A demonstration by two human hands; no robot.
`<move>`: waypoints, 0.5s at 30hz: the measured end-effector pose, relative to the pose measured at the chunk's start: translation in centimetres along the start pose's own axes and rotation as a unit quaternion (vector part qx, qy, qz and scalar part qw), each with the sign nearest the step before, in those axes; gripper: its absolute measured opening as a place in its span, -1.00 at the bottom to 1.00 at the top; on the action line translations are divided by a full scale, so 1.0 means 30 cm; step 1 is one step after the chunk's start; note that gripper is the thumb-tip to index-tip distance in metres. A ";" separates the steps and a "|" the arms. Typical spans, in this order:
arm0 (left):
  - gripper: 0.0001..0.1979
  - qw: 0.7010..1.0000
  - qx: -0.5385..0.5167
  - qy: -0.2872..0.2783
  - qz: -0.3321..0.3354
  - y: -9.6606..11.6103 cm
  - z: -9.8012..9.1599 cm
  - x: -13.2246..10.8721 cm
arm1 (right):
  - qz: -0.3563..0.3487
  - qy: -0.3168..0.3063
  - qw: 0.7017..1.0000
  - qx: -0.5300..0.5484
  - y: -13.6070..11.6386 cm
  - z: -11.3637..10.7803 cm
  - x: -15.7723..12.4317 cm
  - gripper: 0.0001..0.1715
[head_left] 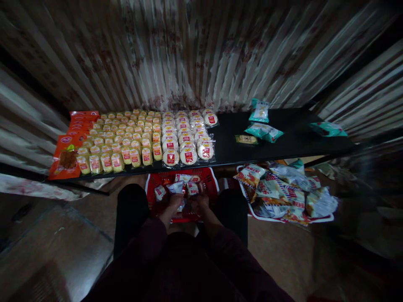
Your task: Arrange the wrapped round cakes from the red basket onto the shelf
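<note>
Both my hands reach down into a red basket that stands on the floor between my knees. My left hand is closed round a small white and red snack packet. My right hand is curled among the packets beside it; what it grips is hidden. Above the basket, a low black table carries neat rows of wrapped round cakes and smaller yellow packets, with orange packs at the left end.
Teal packets and one small yellow packet lie loose on the table's right half. A white-rimmed basket heaped with mixed snack bags sits on the floor to the right. A pleated curtain hangs behind the table.
</note>
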State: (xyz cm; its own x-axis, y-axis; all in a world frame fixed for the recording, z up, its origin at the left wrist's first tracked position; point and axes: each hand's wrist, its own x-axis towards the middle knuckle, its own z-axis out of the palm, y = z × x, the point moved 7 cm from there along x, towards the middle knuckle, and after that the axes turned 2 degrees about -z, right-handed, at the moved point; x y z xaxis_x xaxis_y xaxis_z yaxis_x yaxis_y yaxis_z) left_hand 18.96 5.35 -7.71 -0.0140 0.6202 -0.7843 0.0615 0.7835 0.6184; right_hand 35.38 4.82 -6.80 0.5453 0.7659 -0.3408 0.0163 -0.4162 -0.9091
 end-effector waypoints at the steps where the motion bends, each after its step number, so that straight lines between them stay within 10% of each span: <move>1: -0.91 1.000 -0.003 -0.009 -0.001 0.006 0.026 0.004 | 0.011 0.009 1.000 -0.020 0.002 -0.007 0.005 -0.80; 7: -0.87 0.999 0.001 -0.037 -0.013 0.014 0.115 0.026 | -0.008 0.055 0.988 -0.145 -0.041 -0.036 0.028 -0.61; 15: -0.88 0.999 -0.002 -0.018 -0.035 -0.065 0.060 0.023 | -0.034 -0.044 0.928 -0.367 -0.021 0.033 0.041 -0.45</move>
State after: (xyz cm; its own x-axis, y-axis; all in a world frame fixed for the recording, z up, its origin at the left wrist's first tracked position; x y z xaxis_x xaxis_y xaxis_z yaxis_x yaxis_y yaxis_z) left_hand 20.62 4.18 -9.55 0.0170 0.5614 -0.8274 0.0568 0.8256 0.5613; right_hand 35.21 6.50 -6.88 0.4521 0.8262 -0.3362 0.6331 -0.5627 -0.5315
